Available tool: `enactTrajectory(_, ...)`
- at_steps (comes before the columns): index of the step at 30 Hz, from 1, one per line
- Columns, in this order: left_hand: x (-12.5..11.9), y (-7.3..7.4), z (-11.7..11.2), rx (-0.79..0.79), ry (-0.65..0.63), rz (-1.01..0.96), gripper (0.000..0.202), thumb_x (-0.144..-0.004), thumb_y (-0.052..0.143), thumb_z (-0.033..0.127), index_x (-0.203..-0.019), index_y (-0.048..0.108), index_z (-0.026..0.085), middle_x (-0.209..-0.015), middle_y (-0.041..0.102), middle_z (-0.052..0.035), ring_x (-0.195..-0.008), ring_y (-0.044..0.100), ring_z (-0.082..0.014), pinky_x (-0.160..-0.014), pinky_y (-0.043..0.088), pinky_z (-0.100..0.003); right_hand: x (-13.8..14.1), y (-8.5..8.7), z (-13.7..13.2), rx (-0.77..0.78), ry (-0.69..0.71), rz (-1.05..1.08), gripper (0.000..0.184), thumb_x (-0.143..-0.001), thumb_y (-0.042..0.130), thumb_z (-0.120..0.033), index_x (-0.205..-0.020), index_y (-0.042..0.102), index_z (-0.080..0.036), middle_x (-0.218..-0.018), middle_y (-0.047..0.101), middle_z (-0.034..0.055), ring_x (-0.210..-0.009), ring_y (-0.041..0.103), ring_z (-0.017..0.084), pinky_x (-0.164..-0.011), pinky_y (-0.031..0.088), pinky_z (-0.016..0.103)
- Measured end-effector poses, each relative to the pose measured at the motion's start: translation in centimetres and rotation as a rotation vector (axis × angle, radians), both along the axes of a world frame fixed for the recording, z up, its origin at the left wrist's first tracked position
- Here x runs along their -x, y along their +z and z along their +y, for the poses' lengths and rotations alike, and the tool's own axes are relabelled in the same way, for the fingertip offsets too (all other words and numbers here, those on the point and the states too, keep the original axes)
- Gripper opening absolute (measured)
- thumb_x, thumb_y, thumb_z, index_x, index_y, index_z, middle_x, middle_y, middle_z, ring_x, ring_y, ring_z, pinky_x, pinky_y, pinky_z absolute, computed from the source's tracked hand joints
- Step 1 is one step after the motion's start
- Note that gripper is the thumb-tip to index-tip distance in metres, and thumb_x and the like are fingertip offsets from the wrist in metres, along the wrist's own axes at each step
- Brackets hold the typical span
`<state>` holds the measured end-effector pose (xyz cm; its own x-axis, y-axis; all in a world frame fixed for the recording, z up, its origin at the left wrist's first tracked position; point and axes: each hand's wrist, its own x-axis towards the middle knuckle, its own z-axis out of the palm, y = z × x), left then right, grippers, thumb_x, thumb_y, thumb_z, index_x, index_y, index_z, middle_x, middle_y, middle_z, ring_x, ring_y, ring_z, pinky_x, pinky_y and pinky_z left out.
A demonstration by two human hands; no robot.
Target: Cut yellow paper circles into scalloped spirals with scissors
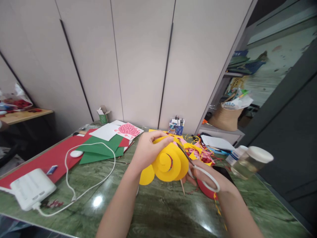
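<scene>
My left hand (148, 149) is closed on a yellow paper spiral (168, 162), held above the green marble table (158, 208). My right hand (210, 178) grips white-handled scissors (198, 168), fingers through the loop. The blades reach up along the spiral's right edge. A thin wooden stick (182, 186) pokes down below the spiral.
Red, green and white paper sheets (99, 148) lie at the left with a pink dotted card (128, 130). A white power bank (32, 188) with cable sits front left. Paper scraps (200, 152), a pen holder (176, 127), and a glue jar (250, 162) are at the right.
</scene>
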<state>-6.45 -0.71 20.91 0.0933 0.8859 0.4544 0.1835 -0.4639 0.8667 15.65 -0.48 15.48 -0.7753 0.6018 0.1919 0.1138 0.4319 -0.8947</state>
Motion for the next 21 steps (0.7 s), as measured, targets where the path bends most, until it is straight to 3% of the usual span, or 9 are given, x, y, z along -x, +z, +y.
enactTrajectory(11,-1.0,-0.1,-0.1,0.027,-0.048,-0.024,0.019,-0.078,0.06,0.033,-0.069,0.065,0.016,-0.076,0.068,-0.0025,-0.064,0.058,-0.0114,-0.049,0.041,-0.02,0.7,1.6,-0.7,-0.069,-0.056,0.014,0.054,-0.087,0.031,-0.064,-0.058,0.04,-0.02,-0.062,0.048,0.0004,-0.057,0.043,0.013,-0.056,0.037,0.025)
enactTrajectory(21,-0.8,-0.1,-0.2,0.021,-0.013,0.002,0.02,-0.078,0.059,0.033,-0.069,0.064,0.016,-0.075,0.068,-0.0036,-0.064,0.058,-0.0126,-0.049,0.041,-0.02,0.2,0.0,-0.5,0.01,-0.144,0.036,0.049,-0.088,0.035,-0.06,-0.063,0.044,-0.018,-0.061,0.045,-0.0013,-0.055,0.039,0.012,-0.053,0.032,0.025)
